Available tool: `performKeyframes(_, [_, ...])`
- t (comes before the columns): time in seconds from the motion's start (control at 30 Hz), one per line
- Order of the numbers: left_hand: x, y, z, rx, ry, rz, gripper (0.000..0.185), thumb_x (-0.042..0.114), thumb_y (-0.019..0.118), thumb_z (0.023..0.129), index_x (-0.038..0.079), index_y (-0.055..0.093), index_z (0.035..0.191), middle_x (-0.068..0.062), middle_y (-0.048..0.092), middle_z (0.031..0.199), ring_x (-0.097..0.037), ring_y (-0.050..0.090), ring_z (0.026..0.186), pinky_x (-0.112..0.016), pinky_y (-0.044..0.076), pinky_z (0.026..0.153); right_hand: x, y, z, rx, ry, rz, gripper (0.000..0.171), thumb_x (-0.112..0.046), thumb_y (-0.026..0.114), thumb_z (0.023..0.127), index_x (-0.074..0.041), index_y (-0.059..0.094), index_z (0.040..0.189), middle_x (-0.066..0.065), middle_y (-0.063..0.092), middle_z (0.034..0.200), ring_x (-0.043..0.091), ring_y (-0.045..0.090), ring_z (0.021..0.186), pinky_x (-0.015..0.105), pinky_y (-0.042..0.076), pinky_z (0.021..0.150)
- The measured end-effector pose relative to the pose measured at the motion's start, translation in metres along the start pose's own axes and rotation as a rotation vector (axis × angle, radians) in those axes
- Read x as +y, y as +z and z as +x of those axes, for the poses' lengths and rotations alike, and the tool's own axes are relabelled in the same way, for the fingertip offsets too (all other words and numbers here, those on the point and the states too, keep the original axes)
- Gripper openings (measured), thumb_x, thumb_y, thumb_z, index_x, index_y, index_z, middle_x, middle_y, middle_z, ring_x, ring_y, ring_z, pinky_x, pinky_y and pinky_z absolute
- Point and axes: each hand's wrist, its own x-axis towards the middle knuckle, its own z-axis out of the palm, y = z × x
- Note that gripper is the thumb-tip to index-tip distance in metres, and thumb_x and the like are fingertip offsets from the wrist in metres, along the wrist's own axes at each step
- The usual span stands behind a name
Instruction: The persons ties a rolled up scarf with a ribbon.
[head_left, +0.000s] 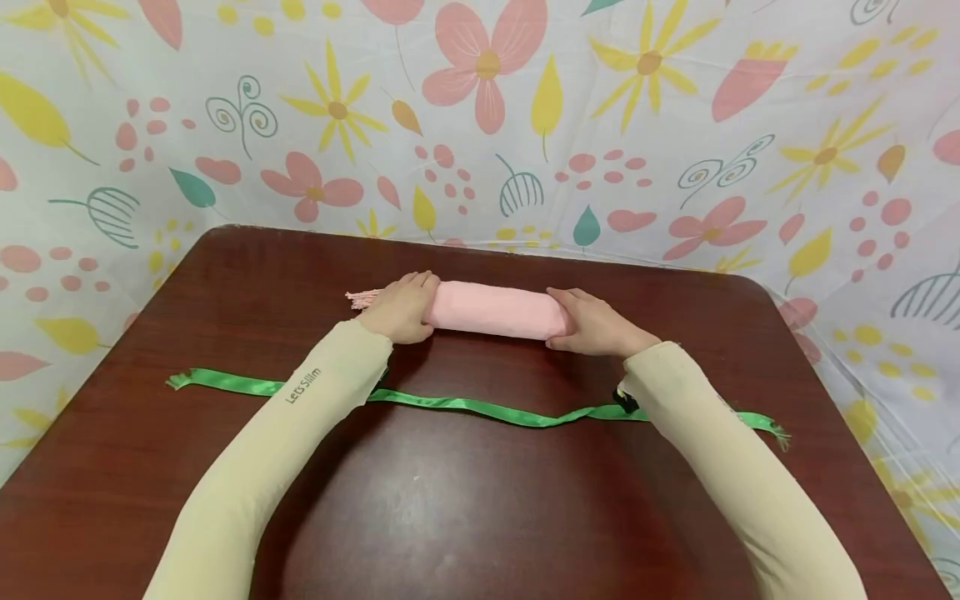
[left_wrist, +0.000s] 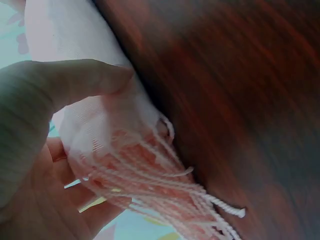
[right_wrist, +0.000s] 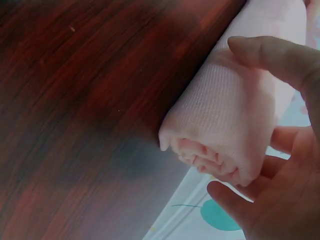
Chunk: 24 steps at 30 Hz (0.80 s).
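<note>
the rolled pink cloth (head_left: 491, 310) lies crosswise, left hand (head_left: 399, 308) and right hand (head_left: 596, 323) each cupping an end with fingers curled round it.

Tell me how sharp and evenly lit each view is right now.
Head view: sharp, soft sheen on the table between the arms. Left wrist view: blurred, fringe of the pink roll washed pale. Right wrist view: roll end fairly clear, shadow beneath it.
</note>
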Motion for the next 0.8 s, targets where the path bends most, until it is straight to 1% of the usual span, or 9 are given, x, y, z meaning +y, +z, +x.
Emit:
performKeyframes(0.13, [-0.003, 0.003, 0.0, -0.031, 0.001, -0.022, 0.068, 0.018, 0.067, 0.083, -0.005, 0.036, 0.138, -0.026, 0.037, 0.146, -0.039, 0.035, 0.137, -0.046, 0.028, 0.114, 0.002, 0.0, 0.003, -0.013, -0.002, -0.002, 0.08, -0.021, 0.072, 0.081, 0.003, 0.031, 0.145, 0.027, 0.045, 0.136, 0.04, 0.046, 0.123, 0.054, 0.038, 0.102])
performKeyframes(0.33, [-0.008, 0.01, 0.002, -0.071, -0.003, -0.07, 0.073, 0.021, 0.064, 0.085, -0.003, 0.029, 0.145, -0.025, 0.03, 0.151, -0.039, 0.032, 0.139, -0.047, 0.027, 0.114, 0.005, 0.002, 0.006, -0.036, 0.021, 0.006, 0.08, -0.016, 0.07, 0.08, -0.001, 0.029, 0.147, 0.026, 0.043, 0.138, 0.042, 0.043, 0.126, 0.057, 0.036, 0.102])
performKeyframes(0.5, [-0.01, 0.011, 0.006, -0.099, -0.017, -0.083, 0.078, 0.021, 0.063, 0.085, -0.003, 0.023, 0.148, -0.023, 0.031, 0.151, -0.038, 0.032, 0.139, -0.048, 0.027, 0.113, 0.007, 0.004, 0.008, -0.039, 0.036, 0.006, 0.081, -0.014, 0.07, 0.079, -0.004, 0.028, 0.147, 0.025, 0.043, 0.138, 0.041, 0.042, 0.126, 0.058, 0.036, 0.101])
performKeyframes(0.67, [-0.01, 0.011, 0.009, -0.129, -0.05, -0.115, 0.082, 0.023, 0.062, 0.087, 0.0, 0.016, 0.152, -0.021, 0.03, 0.152, -0.038, 0.032, 0.139, -0.049, 0.028, 0.113, 0.009, 0.007, 0.01, -0.02, 0.033, 0.008, 0.081, -0.013, 0.072, 0.078, -0.004, 0.03, 0.146, 0.025, 0.044, 0.136, 0.041, 0.043, 0.124, 0.058, 0.036, 0.101])
performKeyframes(0.8, [-0.011, 0.012, 0.009, -0.12, -0.043, -0.132, 0.078, 0.021, 0.062, 0.086, -0.001, 0.022, 0.149, -0.022, 0.035, 0.149, -0.038, 0.036, 0.136, -0.049, 0.029, 0.112, 0.012, 0.008, 0.011, -0.025, 0.032, 0.011, 0.08, -0.012, 0.072, 0.078, -0.004, 0.031, 0.146, 0.024, 0.046, 0.133, 0.04, 0.045, 0.122, 0.056, 0.037, 0.101])
